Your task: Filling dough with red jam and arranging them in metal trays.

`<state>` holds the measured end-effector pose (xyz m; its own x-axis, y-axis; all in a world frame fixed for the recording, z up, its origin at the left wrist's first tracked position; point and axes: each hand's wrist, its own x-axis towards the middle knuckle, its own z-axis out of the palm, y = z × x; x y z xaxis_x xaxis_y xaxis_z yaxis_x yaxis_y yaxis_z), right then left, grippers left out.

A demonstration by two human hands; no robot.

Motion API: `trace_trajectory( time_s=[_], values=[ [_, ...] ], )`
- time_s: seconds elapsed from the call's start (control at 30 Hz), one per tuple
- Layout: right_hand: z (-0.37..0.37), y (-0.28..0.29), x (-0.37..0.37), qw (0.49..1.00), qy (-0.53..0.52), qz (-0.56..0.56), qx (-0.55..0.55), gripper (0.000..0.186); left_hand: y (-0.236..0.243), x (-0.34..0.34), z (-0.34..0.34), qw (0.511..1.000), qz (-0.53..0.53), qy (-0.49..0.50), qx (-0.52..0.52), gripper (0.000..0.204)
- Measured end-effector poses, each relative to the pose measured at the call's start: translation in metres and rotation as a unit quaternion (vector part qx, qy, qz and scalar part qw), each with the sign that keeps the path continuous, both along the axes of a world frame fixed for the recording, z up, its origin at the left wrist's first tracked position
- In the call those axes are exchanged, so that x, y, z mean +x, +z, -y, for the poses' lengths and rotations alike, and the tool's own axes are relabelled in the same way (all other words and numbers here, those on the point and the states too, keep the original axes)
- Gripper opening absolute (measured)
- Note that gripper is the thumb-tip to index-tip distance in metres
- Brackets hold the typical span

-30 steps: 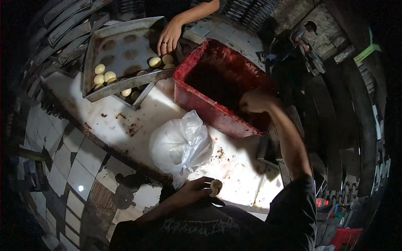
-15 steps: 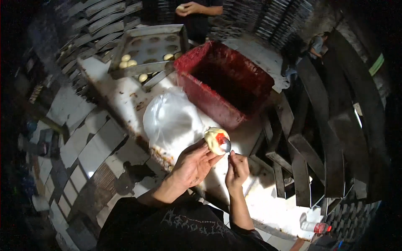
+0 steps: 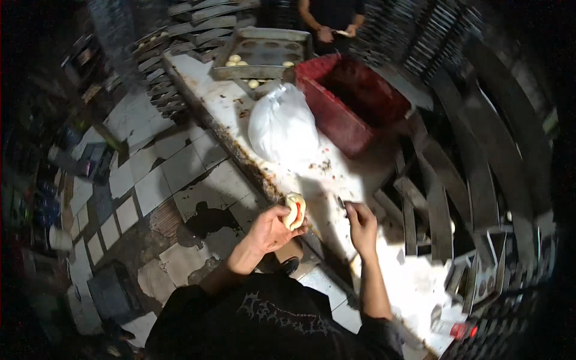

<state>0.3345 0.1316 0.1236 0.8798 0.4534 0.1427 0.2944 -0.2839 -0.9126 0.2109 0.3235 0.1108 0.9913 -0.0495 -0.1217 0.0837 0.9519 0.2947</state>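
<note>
My left hand [image 3: 268, 233] is closed round a piece of pale yellow dough [image 3: 294, 211], held at the near edge of the table. The dough is folded like a pocket, with red filling showing in its slit. To the right, my right hand [image 3: 362, 229] is raised over the white tabletop [image 3: 327, 219], apart from the dough. Its fingers pinch a spoon [image 3: 341, 203], of which only a short dark part shows; the rest is blurred or hidden.
A full white plastic bag [image 3: 282, 129] and a deep red tub [image 3: 336, 117] stand ahead. Beyond is a metal baking tray [image 3: 258, 72] with several dough balls. Stacked metal pans [image 3: 435, 210] crowd the right, above a red-capped bottle [image 3: 444, 328]. A co-worker's hands [image 3: 327, 34] are at the far side.
The spoon has come away from the dough, and my right hand has moved right. My left hand has shifted slightly, and the dough is now folded round the red filling. The view has turned.
</note>
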Motion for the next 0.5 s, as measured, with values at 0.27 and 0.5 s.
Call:
trace_trajectory(
  time_s=[0.27,0.5],
  values=[
    [0.028,0.061,-0.114,0.965,0.159,0.141,-0.152,0.023,-0.015,-0.040,0.067,0.982,-0.131,-0.130,0.029,0.026],
    [0.147,0.049,-0.177,0.910,0.029,0.305,-0.280,0.037,0.029,-0.048,0.173,0.970,-0.015,-0.239,0.035,0.034]
  ],
)
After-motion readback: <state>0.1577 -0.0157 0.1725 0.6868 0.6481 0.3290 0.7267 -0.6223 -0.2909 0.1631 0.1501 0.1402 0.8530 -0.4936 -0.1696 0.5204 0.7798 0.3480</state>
